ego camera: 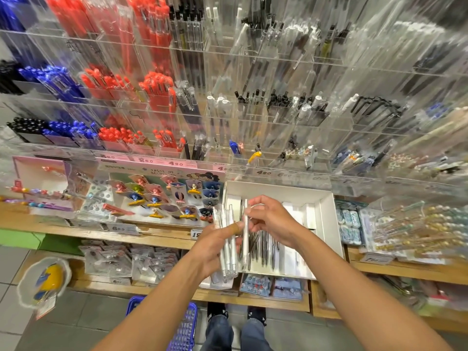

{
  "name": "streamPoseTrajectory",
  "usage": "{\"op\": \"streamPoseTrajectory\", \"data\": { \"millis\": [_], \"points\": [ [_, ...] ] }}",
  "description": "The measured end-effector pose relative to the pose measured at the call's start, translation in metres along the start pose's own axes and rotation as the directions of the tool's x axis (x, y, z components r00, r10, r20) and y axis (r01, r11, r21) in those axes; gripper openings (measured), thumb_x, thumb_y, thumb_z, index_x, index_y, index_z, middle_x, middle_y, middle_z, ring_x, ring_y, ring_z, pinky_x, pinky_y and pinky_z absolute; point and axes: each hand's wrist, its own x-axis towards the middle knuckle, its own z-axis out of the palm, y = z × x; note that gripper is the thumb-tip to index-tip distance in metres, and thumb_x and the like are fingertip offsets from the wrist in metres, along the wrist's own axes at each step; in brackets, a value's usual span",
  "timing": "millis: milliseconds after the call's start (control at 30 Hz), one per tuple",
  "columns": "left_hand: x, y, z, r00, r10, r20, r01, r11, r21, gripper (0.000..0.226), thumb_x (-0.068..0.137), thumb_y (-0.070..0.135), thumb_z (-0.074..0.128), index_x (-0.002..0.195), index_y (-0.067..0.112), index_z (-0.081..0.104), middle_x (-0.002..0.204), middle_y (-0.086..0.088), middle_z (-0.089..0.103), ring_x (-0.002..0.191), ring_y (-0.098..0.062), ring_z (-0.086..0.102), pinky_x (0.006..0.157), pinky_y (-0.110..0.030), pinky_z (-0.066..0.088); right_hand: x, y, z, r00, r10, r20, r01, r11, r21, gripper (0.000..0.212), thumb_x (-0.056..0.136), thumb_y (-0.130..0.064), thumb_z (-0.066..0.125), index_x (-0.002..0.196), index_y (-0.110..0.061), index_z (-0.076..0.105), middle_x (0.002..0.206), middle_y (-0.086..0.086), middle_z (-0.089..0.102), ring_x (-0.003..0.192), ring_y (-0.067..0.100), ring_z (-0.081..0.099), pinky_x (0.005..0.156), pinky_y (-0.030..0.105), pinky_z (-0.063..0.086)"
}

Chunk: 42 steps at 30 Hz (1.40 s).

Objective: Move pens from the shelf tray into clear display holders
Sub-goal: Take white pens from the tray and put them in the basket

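Head view: left hand (215,247) grips bundle of white pens (228,249); right hand (268,221) pinches single pen (245,239). White tray (326,224) at 3 o'clock of hands, dark pens (266,249) left inside. Clear holders (220,117) at 12 o'clock, partly filled. Mid-task, gathering stage; none of held pens placed yet.

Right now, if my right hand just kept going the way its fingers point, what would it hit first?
Most likely the single white pen it is already pinching, then the bundle of clear pens gripped in your left hand. Your right hand points left toward them; depth is hard to judge here.
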Motion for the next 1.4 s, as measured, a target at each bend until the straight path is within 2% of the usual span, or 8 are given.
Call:
{"op": "streamPoseTrajectory", "data": {
  "millis": [67,233,367,567,667,933,1267,1400],
  "points": [
    [-0.001,-0.001,0.004,0.999,-0.017,0.05,0.016,1.0,0.008,0.094,0.063,0.026,0.092,0.14,-0.002,0.046,0.131,-0.023,0.061,0.108,-0.029,0.064,0.093,-0.045,0.053,-0.01,-0.005,0.008,0.999,-0.025,0.027,0.025,1.0,-0.017,0.023,0.087,-0.005,0.068,0.105,-0.007,0.054,0.081,0.01,0.065,0.063,0.018,0.064,0.056,0.025,0.053],
    [-0.002,-0.005,0.014,0.992,-0.053,0.115,0.046,0.997,0.064,0.054,0.069,0.007,0.083,0.118,-0.001,0.063,0.088,-0.014,0.071,0.066,-0.019,0.063,0.059,-0.031,0.055,-0.028,-0.002,0.014,0.992,-0.098,-0.075,0.085,0.983,-0.164,0.024,0.084,-0.018,0.074,0.104,-0.015,0.062,0.091,0.004,0.064,0.071,0.012,0.065,0.065,0.024,0.053],
    [0.0,-0.009,0.019,0.994,-0.089,0.071,0.081,0.992,0.099,0.073,0.067,0.002,0.08,0.133,-0.005,0.05,0.087,-0.016,0.071,0.062,-0.018,0.064,0.056,-0.03,0.055,-0.038,0.003,-0.004,0.993,-0.078,-0.092,0.062,0.984,-0.168,0.018,0.089,-0.023,0.07,0.105,-0.016,0.063,0.077,-0.002,0.069,0.058,0.012,0.061,0.055,0.023,0.049],
    [0.003,-0.011,0.018,0.993,-0.105,0.044,0.104,0.994,0.026,0.091,0.068,-0.006,0.073,0.148,-0.002,0.029,0.109,-0.024,0.062,0.062,-0.02,0.064,0.053,-0.03,0.055,-0.024,0.041,-0.068,0.82,0.053,-0.57,-0.43,0.715,-0.552,0.018,0.094,-0.007,0.048,0.088,-0.005,0.066,0.089,0.009,0.068,0.077,0.024,0.068,0.07,0.035,0.058],
    [0.004,-0.012,0.016,0.994,-0.109,-0.003,0.109,0.993,0.05,0.072,0.08,-0.006,0.069,0.143,-0.006,0.035,0.12,-0.025,0.059,0.062,-0.019,0.064,0.054,-0.029,0.057,-0.021,0.064,-0.078,0.785,0.119,-0.608,-0.589,0.449,-0.672,0.025,0.089,0.001,0.047,0.067,-0.008,0.049,0.072,0.002,0.055,0.06,0.015,0.054,0.049,0.023,0.044],
    [0.005,-0.012,0.008,0.992,-0.116,-0.054,0.117,0.993,0.017,0.045,0.084,-0.01,0.063,0.127,-0.008,0.05,0.091,-0.018,0.061,0.061,-0.021,0.061,0.053,-0.03,0.056,-0.009,0.083,-0.079,0.762,0.087,-0.641,-0.637,0.277,-0.719,0.018,0.09,0.001,0.053,0.099,-0.009,0.064,0.101,0.005,0.069,0.089,0.022,0.067,0.064,0.026,0.046],
    [0.007,-0.015,0.008,0.991,-0.109,-0.072,0.113,0.992,0.063,0.051,0.085,-0.01,0.063,0.132,-0.008,0.043,0.106,-0.024,0.059,0.066,-0.022,0.06,0.056,-0.031,0.056,-0.002,0.076,-0.084,0.704,0.229,-0.672,-0.709,0.277,-0.649,0.019,0.079,0.003,0.07,0.072,-0.008,0.055,0.095,0.008,0.071,0.087,0.024,0.068,0.063,0.029,0.049],
    [0.008,-0.016,0.009,0.992,-0.103,-0.072,0.109,0.991,0.077,0.044,0.085,-0.01,0.063,0.126,-0.009,0.049,0.099,-0.022,0.062,0.067,-0.022,0.061,0.058,-0.033,0.055,0.0,0.081,-0.087,0.749,0.109,-0.653,-0.656,0.257,-0.71,0.031,0.083,0.006,0.058,0.111,-0.006,0.055,0.102,0.008,0.067,0.094,0.026,0.065,0.066,0.032,0.048]
  ]
}}
